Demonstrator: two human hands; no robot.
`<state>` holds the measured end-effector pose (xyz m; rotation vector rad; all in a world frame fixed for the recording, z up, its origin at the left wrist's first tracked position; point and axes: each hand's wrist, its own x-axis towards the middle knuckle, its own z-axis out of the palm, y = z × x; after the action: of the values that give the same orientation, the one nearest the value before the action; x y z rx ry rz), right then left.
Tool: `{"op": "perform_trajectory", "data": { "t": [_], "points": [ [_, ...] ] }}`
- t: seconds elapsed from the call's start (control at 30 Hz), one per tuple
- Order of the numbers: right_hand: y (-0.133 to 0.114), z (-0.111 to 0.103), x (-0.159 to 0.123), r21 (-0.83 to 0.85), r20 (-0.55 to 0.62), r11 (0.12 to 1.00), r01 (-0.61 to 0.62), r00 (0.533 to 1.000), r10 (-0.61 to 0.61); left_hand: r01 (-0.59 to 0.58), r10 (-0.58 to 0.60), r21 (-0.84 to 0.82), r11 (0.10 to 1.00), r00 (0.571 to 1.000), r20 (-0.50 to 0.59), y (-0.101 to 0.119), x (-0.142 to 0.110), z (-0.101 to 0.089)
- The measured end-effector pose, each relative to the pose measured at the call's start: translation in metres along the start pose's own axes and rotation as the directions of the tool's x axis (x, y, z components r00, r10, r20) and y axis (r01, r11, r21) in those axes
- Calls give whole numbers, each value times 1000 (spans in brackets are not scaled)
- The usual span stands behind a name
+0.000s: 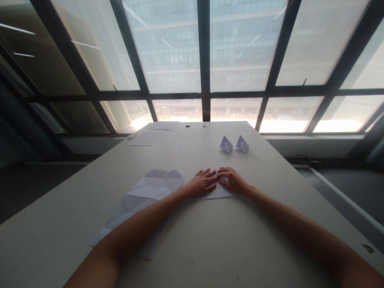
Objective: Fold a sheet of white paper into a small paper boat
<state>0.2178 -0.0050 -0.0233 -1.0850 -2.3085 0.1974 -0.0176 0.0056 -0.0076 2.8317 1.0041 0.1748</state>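
Note:
My left hand lies flat with fingers stretched out on a small folded white paper in the middle of the table. My right hand rests on the same paper, fingers bent down and fingertips pressing it, meeting the left fingertips. Most of that paper is hidden under both hands. A larger creased white sheet lies under and beside my left forearm. Two finished paper boats stand side by side beyond my hands.
The long pale table runs toward a wall of large windows. Flat sheets of paper and a small stack lie at the far left end. Two dark holes sit near the far edge.

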Motion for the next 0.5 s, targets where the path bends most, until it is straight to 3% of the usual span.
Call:
{"op": "perform_trajectory", "data": {
  "t": [0.17, 0.5],
  "points": [
    [0, -1, 1, 24, -36, 999, -34, 999, 35, -2, 2, -3, 1000, 1000, -29, 2, 0, 0],
    [-2, -5, -2, -68, 60, 998, -17, 998, 21, 65, -64, 70, 995, 998, -15, -2, 2, 7]
  ]
}}
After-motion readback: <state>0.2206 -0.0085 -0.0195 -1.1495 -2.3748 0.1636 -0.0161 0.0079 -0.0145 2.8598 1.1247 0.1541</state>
